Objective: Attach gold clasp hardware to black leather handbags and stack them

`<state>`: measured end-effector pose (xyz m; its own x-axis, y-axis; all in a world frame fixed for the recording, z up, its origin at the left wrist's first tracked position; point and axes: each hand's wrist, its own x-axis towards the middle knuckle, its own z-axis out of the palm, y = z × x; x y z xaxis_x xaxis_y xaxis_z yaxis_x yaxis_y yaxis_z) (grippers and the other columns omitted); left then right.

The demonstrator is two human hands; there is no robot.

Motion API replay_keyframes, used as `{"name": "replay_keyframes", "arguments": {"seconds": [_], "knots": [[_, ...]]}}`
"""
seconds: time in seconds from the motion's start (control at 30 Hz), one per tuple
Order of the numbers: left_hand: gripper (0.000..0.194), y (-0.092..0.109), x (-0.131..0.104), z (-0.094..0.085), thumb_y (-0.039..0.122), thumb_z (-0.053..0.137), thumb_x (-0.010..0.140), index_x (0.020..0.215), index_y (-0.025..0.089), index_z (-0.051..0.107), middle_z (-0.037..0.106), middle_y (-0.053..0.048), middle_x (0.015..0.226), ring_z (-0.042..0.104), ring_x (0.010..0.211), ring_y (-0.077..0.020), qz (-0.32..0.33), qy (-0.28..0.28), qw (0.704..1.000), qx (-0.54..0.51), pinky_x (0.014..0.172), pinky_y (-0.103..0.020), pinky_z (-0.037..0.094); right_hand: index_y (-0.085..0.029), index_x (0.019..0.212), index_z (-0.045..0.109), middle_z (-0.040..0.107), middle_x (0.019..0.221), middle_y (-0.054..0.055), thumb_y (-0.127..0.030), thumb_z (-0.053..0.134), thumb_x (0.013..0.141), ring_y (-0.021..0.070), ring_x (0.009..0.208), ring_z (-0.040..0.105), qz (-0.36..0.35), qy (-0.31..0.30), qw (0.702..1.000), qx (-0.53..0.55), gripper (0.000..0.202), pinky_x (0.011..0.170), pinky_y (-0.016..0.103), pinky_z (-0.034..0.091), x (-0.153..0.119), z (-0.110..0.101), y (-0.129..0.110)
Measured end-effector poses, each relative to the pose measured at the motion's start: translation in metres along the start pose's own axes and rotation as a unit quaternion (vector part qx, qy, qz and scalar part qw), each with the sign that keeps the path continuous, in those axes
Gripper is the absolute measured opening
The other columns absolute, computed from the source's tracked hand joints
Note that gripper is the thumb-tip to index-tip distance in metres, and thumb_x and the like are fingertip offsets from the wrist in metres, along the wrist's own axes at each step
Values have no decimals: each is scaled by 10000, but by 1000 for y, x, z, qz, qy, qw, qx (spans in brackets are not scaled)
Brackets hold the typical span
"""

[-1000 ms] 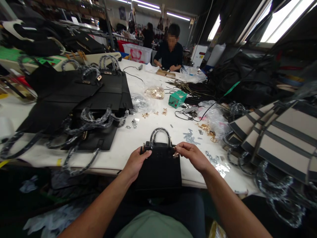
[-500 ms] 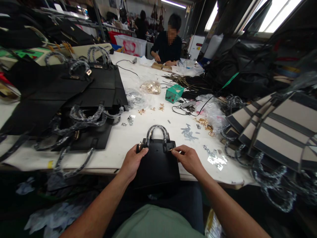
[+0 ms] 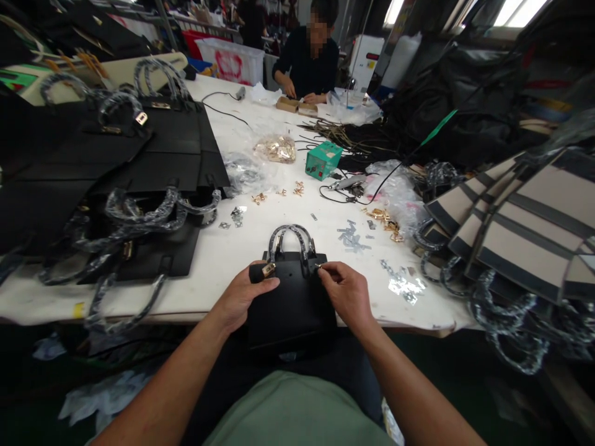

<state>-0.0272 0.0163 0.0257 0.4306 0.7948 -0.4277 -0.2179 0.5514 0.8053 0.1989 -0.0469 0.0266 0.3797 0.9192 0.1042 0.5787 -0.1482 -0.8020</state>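
A small black handbag [image 3: 292, 303] stands at the table's front edge, its film-wrapped handles [image 3: 289, 232] upright. At its upper left side my left hand [image 3: 244, 297] is closed, thumb across the front panel. A black strap end with a gold clasp [image 3: 268, 269] shows just above that thumb. My right hand [image 3: 346, 288] pinches a tiny gold metal fitting [image 3: 318, 266] against the upper right of the bag, beside the handle base. Its exact shape is too small to make out, and the fingers partly cover it.
Black bag pieces with wrapped handles [image 3: 158, 148] lie stacked at the left. Striped bag panels [image 3: 520, 217] are piled at the right. Loose metal plates [image 3: 353, 238], gold fittings [image 3: 297, 188] and a green box [image 3: 324, 160] lie ahead. A co-worker [image 3: 307, 62] sits across the table.
The gold clasp by my left thumb has turned its face toward me. My right fingers stay at the bag's upper right, now more curled. The camera view has shifted slightly.
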Motion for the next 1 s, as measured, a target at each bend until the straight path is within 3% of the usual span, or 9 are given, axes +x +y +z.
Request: {"name": "replay_keyframes", "arguments": {"seconds": [0.07,0.2,0.3,0.4,0.53,0.7,0.8,0.87,1.0], "knots": [[460,1,-1,0,239,841,646,1061,175,655,723,-58,978,676,866,-232,-5,-11,1000,-6,823,-358,512,-246,880,721,734,835,19,-392,605,856,194,738,666,-14,1,1000,-16,188,713,304,507,2,2,1],[585,3,-1,-2,281,849,642,1182,196,641,727,-93,1087,680,969,-291,-32,-29,999,-33,857,-384,520,-234,878,707,729,800,19,-427,609,850,193,720,659,32,-14,999,35,219,704,302,514,4,7,11],[559,8,3,-5,491,745,737,1191,177,659,740,-122,1056,690,964,-323,-85,-32,992,-87,851,-425,532,-229,875,708,725,804,20,-439,612,847,189,710,643,31,-16,999,40,232,694,299,505,2,9,17],[658,18,12,-5,654,584,795,1161,115,685,745,-161,1020,686,988,-347,-142,-45,981,-122,878,-446,522,-233,880,711,720,813,19,-423,606,856,186,713,634,13,-8,1000,24,218,690,298,492,0,11,17],[751,28,25,0,716,543,775,1117,68,707,747,-199,975,704,904,-355,-185,-73,975,-101,836,-437,531,-241,903,717,723,865,23,-394,593,872,186,747,630,-9,14,1000,-5,200,721,302,480,-3,14,12],[817,32,34,10,774,541,732,1114,70,708,733,-215,1026,703,914,-344,-197,-118,971,-62,830,-410,528,-223,965,703,713,831,22,-408,617,856,181,728,638,56,36,995,78,231,702,296,503,-10,16,9],[848,35,35,12,744,691,619,1146,79,699,703,-222,1125,658,1047,-384,-165,-170,971,-32,893,-435,504,-214,1044,691,710,832,20,-402,641,841,179,739,655,96,20,982,163,280,705,298,517,-8,13,9],[807,37,36,12,628,790,580,1170,87,690,681,-215,1183,630,1099,-400,-146,-195,970,-17,914,-447,494,-198,1024,690,705,817,28,-410,657,830,186,742,671,120,-6,967,225,289,651,287,517,-5,8,9],[567,34,43,14,351,710,729,1239,109,653,667,-175,1234,650,1086,-350,-164,-188,968,-23,908,-413,507,-183,987,669,702,834,32,-429,723,786,206,774,702,167,-50,913,369,322,590,262,519,2,-4,1]]}}
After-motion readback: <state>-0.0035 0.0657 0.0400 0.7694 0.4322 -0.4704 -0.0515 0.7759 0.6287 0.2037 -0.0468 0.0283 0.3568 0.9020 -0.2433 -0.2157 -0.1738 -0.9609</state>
